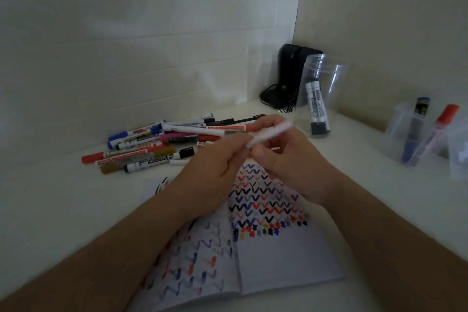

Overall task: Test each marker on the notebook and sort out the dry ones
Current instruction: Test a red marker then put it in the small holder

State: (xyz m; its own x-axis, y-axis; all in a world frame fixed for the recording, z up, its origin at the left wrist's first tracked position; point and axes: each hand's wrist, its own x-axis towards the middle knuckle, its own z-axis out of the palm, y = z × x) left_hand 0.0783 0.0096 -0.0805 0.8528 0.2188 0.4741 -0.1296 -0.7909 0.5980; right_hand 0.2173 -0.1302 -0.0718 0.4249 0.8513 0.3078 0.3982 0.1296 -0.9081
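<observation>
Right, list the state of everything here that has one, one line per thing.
Notebook: open, pages covered in test marks.
White marker: held by both hands above the notebook.
Marker pile: loose on the table.
Clear jar: upright, lidless, two markers inside.
Left hand: gripping.
Right hand: gripping.

A black device (291, 76) stands in the corner where the two pale walls meet, on the white tabletop (63, 197). The picture is dim, so it may be a speaker or a charger; I cannot tell which. Thin dark cords (286, 108) trail from its base onto the tabletop, just in front of it.
</observation>
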